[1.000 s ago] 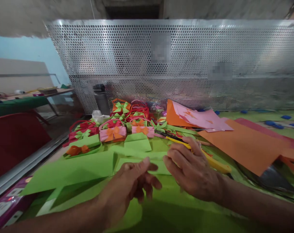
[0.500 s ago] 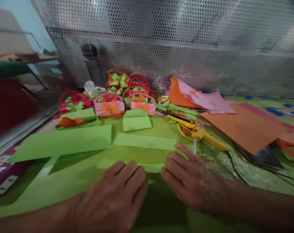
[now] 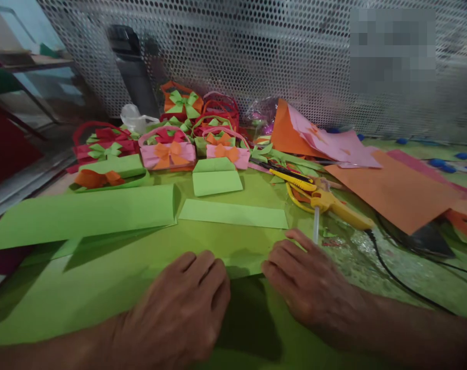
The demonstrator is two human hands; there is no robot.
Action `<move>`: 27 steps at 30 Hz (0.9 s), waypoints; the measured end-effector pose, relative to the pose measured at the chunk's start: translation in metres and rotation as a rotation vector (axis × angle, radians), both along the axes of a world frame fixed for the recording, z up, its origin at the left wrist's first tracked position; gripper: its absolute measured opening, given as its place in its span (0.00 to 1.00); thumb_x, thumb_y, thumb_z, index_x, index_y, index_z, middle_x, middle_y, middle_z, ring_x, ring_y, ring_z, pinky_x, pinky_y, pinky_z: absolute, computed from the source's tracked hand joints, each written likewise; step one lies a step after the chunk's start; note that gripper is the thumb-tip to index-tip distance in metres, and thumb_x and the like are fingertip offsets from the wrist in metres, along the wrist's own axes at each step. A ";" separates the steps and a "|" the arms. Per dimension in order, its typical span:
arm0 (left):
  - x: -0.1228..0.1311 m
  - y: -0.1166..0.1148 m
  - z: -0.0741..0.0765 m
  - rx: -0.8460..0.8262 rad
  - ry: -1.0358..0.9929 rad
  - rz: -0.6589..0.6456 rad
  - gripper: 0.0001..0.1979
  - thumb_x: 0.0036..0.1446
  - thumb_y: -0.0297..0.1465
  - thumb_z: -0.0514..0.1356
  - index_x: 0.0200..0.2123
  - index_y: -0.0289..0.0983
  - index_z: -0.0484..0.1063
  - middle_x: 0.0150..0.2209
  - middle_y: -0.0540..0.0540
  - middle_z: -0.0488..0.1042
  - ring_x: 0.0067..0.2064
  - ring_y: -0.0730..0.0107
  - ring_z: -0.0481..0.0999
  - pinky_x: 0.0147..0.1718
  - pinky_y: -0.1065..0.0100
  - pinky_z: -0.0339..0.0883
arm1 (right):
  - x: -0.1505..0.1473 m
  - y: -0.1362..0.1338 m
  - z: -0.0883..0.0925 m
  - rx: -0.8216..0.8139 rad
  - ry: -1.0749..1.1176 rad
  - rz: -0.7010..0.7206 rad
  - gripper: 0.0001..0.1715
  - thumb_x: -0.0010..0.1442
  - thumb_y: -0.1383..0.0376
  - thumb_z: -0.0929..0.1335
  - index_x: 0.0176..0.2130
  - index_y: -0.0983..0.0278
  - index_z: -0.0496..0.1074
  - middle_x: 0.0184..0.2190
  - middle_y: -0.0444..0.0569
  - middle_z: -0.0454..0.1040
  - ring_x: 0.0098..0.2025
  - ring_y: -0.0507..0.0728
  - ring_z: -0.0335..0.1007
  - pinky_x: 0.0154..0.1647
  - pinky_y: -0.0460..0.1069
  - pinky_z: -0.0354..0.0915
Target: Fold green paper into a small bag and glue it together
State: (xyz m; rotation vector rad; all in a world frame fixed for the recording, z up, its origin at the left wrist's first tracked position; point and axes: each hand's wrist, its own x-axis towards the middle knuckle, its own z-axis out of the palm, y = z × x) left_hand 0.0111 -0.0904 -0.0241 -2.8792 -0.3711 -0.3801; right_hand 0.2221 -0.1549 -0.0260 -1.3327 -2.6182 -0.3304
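My left hand [image 3: 183, 306] is closed, its fingers curled over the near edge of a piece of green paper [image 3: 246, 263]. The other end of this paper lies under the bent fingers of my right hand [image 3: 308, 277], whose index finger is raised a little. Much of the piece is covered by the hands, and its green blends with the table. Just beyond it a flat green paper strip [image 3: 233, 213] lies crosswise. Farther back stands a small folded green paper piece [image 3: 217, 180]. A larger folded green sheet [image 3: 87, 213] lies to the left.
Small paper handbags with bows [image 3: 169, 153] are grouped at the back. A yellow glue gun [image 3: 343, 208] and a yellow box cutter [image 3: 293, 179] lie right, near orange sheets [image 3: 395, 192]. A dark bottle [image 3: 135, 77] stands before the perforated metal panel [image 3: 249, 51].
The pale folded band between my hands has tipped and now shows as a broader, darker green surface. My hands stay close to the same spot; the view has shifted slightly.
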 end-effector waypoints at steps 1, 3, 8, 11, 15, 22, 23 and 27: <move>0.000 0.000 0.000 0.004 0.001 0.013 0.09 0.45 0.19 0.51 0.22 0.36 0.68 0.25 0.44 0.70 0.26 0.64 0.62 0.23 0.63 0.52 | 0.001 -0.002 -0.001 -0.020 0.007 -0.030 0.12 0.57 0.74 0.59 0.28 0.65 0.68 0.26 0.48 0.66 0.30 0.56 0.58 0.41 0.58 0.56; 0.000 -0.001 0.002 0.007 -0.004 0.030 0.10 0.45 0.19 0.50 0.21 0.36 0.67 0.23 0.45 0.68 0.26 0.64 0.62 0.23 0.64 0.51 | 0.002 -0.005 -0.003 -0.038 0.029 -0.071 0.11 0.57 0.73 0.59 0.28 0.64 0.67 0.25 0.47 0.65 0.30 0.56 0.56 0.39 0.57 0.55; -0.002 0.004 0.004 -0.007 -0.070 0.017 0.11 0.47 0.19 0.49 0.21 0.37 0.67 0.22 0.46 0.67 0.26 0.64 0.61 0.24 0.64 0.50 | 0.003 -0.008 -0.001 -0.075 0.068 -0.118 0.10 0.57 0.74 0.60 0.27 0.64 0.65 0.26 0.47 0.65 0.30 0.56 0.55 0.35 0.55 0.53; -0.002 0.009 -0.001 -0.037 -0.092 0.008 0.13 0.52 0.20 0.48 0.23 0.36 0.68 0.23 0.46 0.67 0.26 0.64 0.61 0.24 0.64 0.49 | 0.003 -0.007 0.000 -0.135 0.121 -0.116 0.09 0.56 0.74 0.61 0.27 0.64 0.65 0.25 0.46 0.65 0.29 0.56 0.55 0.33 0.54 0.53; -0.002 0.012 -0.008 -0.077 -0.125 0.014 0.14 0.57 0.21 0.47 0.26 0.38 0.69 0.24 0.47 0.66 0.27 0.65 0.61 0.26 0.63 0.48 | 0.003 -0.003 -0.003 -0.153 0.188 -0.104 0.11 0.56 0.75 0.59 0.27 0.63 0.65 0.25 0.46 0.65 0.29 0.55 0.55 0.33 0.53 0.53; -0.002 0.016 -0.007 -0.105 -0.141 0.005 0.16 0.60 0.23 0.47 0.23 0.37 0.68 0.23 0.47 0.65 0.28 0.65 0.60 0.27 0.62 0.48 | 0.002 -0.001 -0.007 -0.103 0.200 -0.085 0.14 0.55 0.77 0.57 0.28 0.63 0.66 0.27 0.47 0.66 0.32 0.55 0.59 0.45 0.58 0.54; -0.002 0.015 -0.006 -0.111 -0.138 0.002 0.16 0.59 0.23 0.47 0.23 0.37 0.68 0.23 0.47 0.65 0.28 0.65 0.60 0.27 0.62 0.49 | 0.002 -0.001 -0.007 -0.109 0.206 -0.091 0.15 0.55 0.77 0.57 0.27 0.63 0.65 0.27 0.47 0.66 0.31 0.55 0.59 0.45 0.58 0.54; -0.004 0.012 -0.002 -0.098 -0.052 -0.011 0.14 0.57 0.22 0.49 0.23 0.37 0.68 0.23 0.47 0.66 0.27 0.65 0.60 0.28 0.61 0.50 | 0.001 -0.002 -0.007 -0.072 0.195 -0.097 0.15 0.56 0.77 0.57 0.28 0.64 0.66 0.28 0.47 0.67 0.33 0.56 0.62 0.46 0.59 0.55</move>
